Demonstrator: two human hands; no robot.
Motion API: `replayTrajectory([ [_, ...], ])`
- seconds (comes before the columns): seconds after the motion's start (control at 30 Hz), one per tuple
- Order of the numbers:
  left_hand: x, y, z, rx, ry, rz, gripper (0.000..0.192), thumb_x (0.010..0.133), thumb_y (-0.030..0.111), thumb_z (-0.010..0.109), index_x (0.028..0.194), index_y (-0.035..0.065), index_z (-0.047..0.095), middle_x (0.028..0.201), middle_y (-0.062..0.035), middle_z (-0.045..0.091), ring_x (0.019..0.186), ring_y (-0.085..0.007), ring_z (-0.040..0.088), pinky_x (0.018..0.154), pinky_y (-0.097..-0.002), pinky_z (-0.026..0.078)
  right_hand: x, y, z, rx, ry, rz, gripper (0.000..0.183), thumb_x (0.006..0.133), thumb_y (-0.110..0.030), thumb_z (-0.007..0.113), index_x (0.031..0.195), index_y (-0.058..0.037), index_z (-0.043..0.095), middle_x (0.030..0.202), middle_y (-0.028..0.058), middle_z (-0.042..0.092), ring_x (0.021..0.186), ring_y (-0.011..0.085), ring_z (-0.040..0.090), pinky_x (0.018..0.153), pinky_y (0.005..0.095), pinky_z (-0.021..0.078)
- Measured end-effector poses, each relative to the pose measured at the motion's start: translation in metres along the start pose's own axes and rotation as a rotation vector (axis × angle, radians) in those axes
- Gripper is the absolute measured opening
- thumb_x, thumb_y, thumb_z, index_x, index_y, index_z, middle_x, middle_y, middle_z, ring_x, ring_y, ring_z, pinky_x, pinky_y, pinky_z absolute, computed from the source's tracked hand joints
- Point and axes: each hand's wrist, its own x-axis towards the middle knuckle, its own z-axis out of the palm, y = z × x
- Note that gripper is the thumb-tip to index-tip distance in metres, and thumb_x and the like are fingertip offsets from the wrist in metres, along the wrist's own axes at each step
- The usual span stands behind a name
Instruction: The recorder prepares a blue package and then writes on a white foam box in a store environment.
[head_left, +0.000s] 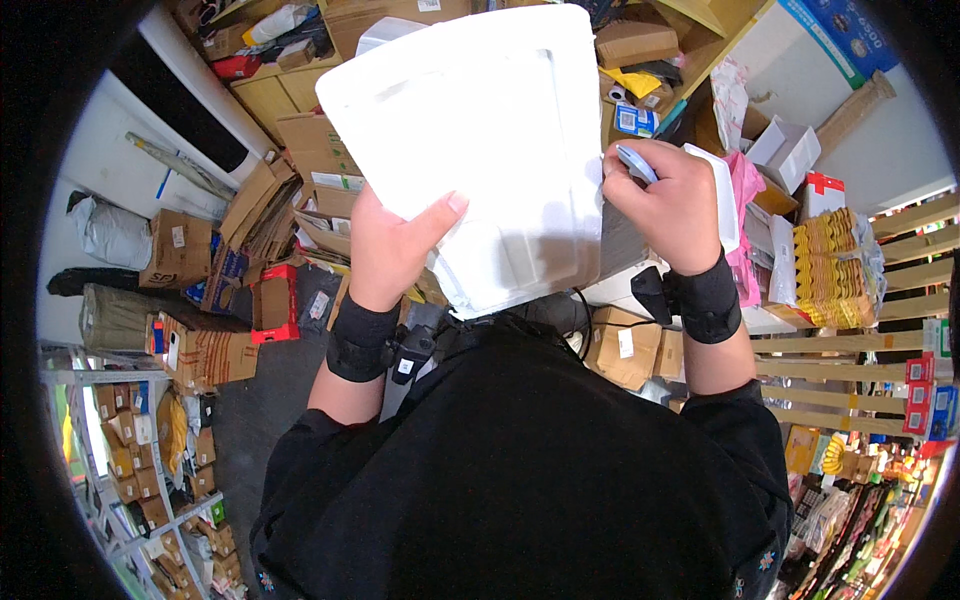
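A large white foam box or lid (480, 150), brightly lit, with a raised rectangular panel, is held up in front of me. My left hand (401, 240) grips its lower left edge, the thumb lying on the white face. Beside the right edge, my right hand (660, 195) is closed on a light blue tool, perhaps a utility knife (637, 163); its tip is hidden by the fingers or too small to make out. Just behind my right hand stands a white tray-like piece (718, 196). Both wrists wear black straps.
Flattened cardboard (259, 199) leans at the left, near a red open box (275, 304). A pink plastic bag (744, 225) and stacked egg trays (832, 270) lie at the right. Wooden shelves with parcels stand ahead; a cardboard box (621, 346) is low at the right.
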Motion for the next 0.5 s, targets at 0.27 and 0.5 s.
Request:
replayTrajectory([
  [0.27, 0.007, -0.009, 0.000, -0.219, -0.072, -0.067, 0.043, 0.082, 0.013, 0.069, 0.115, -0.0068, 0.051, 0.104, -0.0116, 0.062, 0.092, -0.0175, 0.060, 0.080, -0.0298, 0.048, -0.003, 0.003, 0.000, 0.095, -0.030, 0.114, 0.019, 0.076, -0.016, 0.066, 0.084, 0.0011, 0.068, 0.067, 0.0156, 0.063, 0.057, 0.0201, 0.061, 0.057, 0.0292, 0.0486],
  [0.5, 0.010, -0.011, 0.001, -0.320, -0.063, -0.111, 0.045, 0.082, 0.011, 0.067, 0.118, -0.0067, 0.048, 0.108, -0.0115, 0.060, 0.097, -0.0177, 0.058, 0.083, -0.0304, 0.047, -0.005, 0.005, -0.002, 0.281, -0.077, 0.210, 0.024, 0.084, -0.022, 0.067, 0.090, 0.0010, 0.069, 0.071, 0.0096, 0.067, 0.062, 0.0118, 0.060, 0.059, 0.0273, 0.0487],
])
